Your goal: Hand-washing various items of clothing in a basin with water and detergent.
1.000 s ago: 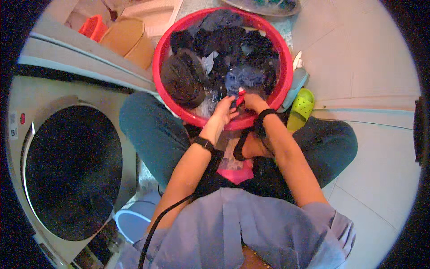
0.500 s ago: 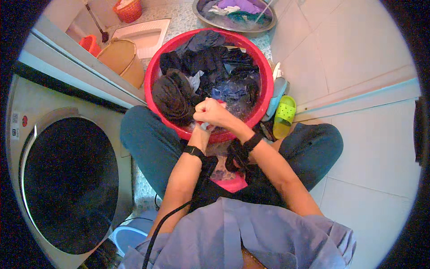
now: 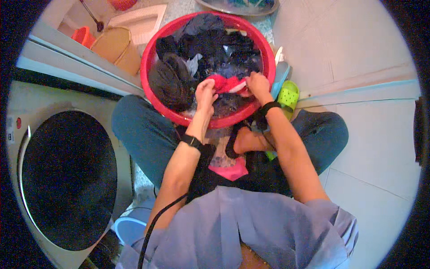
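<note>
Nearest, a blue-grey shirt (image 3: 201, 228) fills the lower part of the view, with a black cable (image 3: 151, 228) curving over its left side and a light-blue tub (image 3: 130, 229) just beyond it. To the left stands an appliance with a round dark door (image 3: 69, 179); a pink item (image 3: 230, 171) lies between the bent legs (image 3: 145, 139). Farther on is a large red basin (image 3: 145, 85). Over its near part, the left hand (image 3: 206, 94) and right hand (image 3: 258, 85) hold a red cloth (image 3: 228, 83) with a white strip, the fingers of each clamped on opposite ends, so it spans between them above the wet clothes. A dark brown garment (image 3: 170, 85) lies at the basin's left, a pale cloth (image 3: 193, 65) beside it, and dark clothes (image 3: 206, 42) behind. A lime-green clog (image 3: 289, 95) and blue slipper (image 3: 281, 75) sit near the basin's right. Beyond are a tan bucket (image 3: 112, 45) at left and a metal basin (image 3: 239, 8) at the top edge.
</note>
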Motion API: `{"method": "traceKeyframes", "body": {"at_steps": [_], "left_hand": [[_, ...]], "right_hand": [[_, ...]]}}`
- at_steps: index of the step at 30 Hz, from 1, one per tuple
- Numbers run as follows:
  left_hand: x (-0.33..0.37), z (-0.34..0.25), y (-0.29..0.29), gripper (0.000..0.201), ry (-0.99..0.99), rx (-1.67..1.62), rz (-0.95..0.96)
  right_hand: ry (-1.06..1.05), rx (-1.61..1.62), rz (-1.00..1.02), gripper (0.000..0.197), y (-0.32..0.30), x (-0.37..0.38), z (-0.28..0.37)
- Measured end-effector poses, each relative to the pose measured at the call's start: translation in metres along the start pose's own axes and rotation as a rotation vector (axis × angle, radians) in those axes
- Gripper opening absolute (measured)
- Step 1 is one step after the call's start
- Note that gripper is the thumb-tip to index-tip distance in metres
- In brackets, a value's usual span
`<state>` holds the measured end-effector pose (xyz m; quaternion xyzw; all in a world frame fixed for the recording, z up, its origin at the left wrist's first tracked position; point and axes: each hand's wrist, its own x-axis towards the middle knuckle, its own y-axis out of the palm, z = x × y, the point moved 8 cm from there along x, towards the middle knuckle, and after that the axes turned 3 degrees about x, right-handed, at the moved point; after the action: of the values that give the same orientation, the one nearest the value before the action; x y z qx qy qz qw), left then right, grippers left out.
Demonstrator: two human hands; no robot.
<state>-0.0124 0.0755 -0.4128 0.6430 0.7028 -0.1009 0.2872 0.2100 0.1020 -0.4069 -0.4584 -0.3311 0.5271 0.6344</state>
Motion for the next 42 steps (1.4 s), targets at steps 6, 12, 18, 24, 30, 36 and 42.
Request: {"method": "traceKeyframes", "body": {"at_steps": [6, 12, 18, 24, 30, 36, 42], "left_hand": [[-0.001, 0.035, -0.013, 0.037, -0.330, -0.210, -0.085], [0.007, 0.049, 0.006, 0.042, -0.321, -0.094, 0.063], [-0.008, 0.070, 0.028, 0.057, -0.651, -0.216, 0.095], [0.011, 0.057, 0.050, 0.033, -0.562, -0.637, 0.467], [-0.005, 0.036, 0.059, 0.022, -0.507, -0.558, 0.429], [-0.037, 0.000, 0.077, 0.037, -0.525, -0.731, 0.534], [-0.055, -0.006, 0.089, 0.032, -0.510, -0.682, 0.760]], "right_hand": [[-0.176, -0.157, 0.411, 0.032, 0.091, -0.016, 0.007], [-0.225, -0.142, 0.504, 0.031, 0.103, -0.009, 0.018], [-0.289, 0.117, 1.050, 0.032, 0.012, -0.025, 0.077], [-0.414, 0.572, 1.262, 0.021, -0.039, -0.050, 0.145], [0.025, 0.891, 0.599, 0.021, -0.029, 0.013, 0.078], [0.371, 1.834, 0.921, 0.042, 0.031, -0.024, 0.086], [0.122, 1.840, 0.812, 0.035, -0.009, -0.017, 0.112]]}}
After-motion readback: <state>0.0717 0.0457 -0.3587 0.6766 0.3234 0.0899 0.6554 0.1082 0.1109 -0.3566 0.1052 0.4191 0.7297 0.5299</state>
